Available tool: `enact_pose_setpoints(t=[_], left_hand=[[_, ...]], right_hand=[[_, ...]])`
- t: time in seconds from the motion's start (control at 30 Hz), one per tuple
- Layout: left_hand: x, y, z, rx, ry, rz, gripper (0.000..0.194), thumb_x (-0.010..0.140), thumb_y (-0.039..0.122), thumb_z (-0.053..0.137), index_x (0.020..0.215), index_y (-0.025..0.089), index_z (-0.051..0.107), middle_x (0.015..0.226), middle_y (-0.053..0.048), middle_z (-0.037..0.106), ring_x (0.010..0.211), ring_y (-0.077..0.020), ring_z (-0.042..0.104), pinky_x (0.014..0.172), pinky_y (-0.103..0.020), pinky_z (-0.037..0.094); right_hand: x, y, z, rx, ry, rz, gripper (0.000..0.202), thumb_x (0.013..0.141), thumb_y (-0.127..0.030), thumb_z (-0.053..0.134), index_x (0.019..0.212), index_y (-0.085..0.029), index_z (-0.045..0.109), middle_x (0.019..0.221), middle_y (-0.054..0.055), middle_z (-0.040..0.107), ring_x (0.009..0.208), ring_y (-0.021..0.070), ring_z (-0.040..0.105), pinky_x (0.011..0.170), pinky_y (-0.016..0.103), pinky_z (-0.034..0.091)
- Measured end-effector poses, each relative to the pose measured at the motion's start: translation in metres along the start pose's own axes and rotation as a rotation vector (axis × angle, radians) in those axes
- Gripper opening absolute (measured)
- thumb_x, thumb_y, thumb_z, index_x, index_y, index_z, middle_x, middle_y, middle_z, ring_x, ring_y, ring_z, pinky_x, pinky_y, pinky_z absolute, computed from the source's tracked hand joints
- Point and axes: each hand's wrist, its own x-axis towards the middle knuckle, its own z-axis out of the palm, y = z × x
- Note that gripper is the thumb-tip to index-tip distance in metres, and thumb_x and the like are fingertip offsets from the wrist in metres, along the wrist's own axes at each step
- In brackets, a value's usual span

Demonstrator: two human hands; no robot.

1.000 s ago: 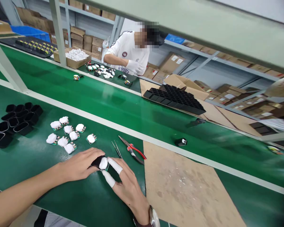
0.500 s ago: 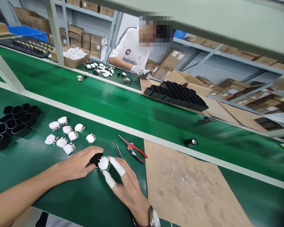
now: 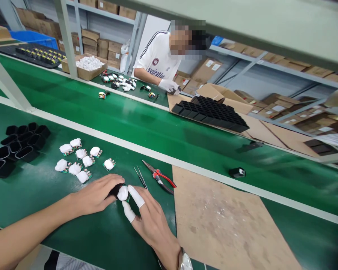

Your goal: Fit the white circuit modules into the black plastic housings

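Observation:
My left hand (image 3: 103, 193) is wrapped round a black plastic housing (image 3: 114, 190), mostly hidden by the fingers. With white finger cots on thumb and forefinger, my right hand (image 3: 150, 213) pinches a small circuit board (image 3: 123, 193) topped by a white lump. The board sits partly inside the housing's open end. Several similar boards with white lumps (image 3: 74, 168) lie on the green bench beyond my left hand. Further left stand several empty black housings (image 3: 25, 153), open ends up. Tweezers (image 3: 141, 177) and red-handled pliers (image 3: 158, 176) lie just past my right hand.
A stained cardboard sheet (image 3: 222, 221) covers the bench at right. Beyond a pale rail, a green conveyor belt (image 3: 146, 127) carries a black housing (image 3: 237, 172) and a small board (image 3: 103, 95). Across it, a gloved co-worker (image 3: 160, 60) handles a dark part beside rows of black housings (image 3: 211, 112).
The circuit board has gone a little deeper into the housing as my right hand moved slightly left. Parts on the belt have shifted right.

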Motion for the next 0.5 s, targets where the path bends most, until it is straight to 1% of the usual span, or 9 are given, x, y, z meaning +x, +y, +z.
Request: enact_pose_setpoints(t=[0.2,0.4,0.5], left_hand=[[0.0004,-0.0004,0.0013,0.010,-0.001,0.006,0.051,0.102,0.013,0.056,0.148,0.024,0.040,0.149,-0.014,0.058,0.142,-0.0284,0.055,0.118,-0.051,0.050],[0.0016,-0.0025,0.0009,0.011,0.003,0.001,0.048,0.104,0.016,0.055,0.149,0.025,0.040,0.148,-0.013,0.058,0.140,-0.0280,0.056,0.116,-0.051,0.052],[0.0025,-0.0030,0.0017,0.013,0.003,-0.007,0.048,0.104,0.018,0.056,0.149,0.025,0.040,0.149,-0.013,0.058,0.139,-0.0280,0.058,0.114,-0.051,0.053]], right_hand=[[0.0045,-0.0011,-0.0031,0.031,-0.003,0.017,0.061,0.098,-0.009,0.064,0.155,-0.013,0.041,0.122,0.017,0.070,0.109,0.0296,0.068,0.086,0.046,0.065],[0.0022,0.0019,-0.0038,0.083,0.018,0.046,0.064,0.096,-0.006,0.064,0.156,-0.014,0.040,0.126,0.018,0.068,0.114,0.0292,0.066,0.091,0.046,0.063],[0.0003,0.0034,-0.0032,0.094,0.009,0.056,0.065,0.097,-0.007,0.063,0.157,-0.015,0.039,0.126,0.017,0.068,0.114,0.0290,0.067,0.092,0.046,0.063]])
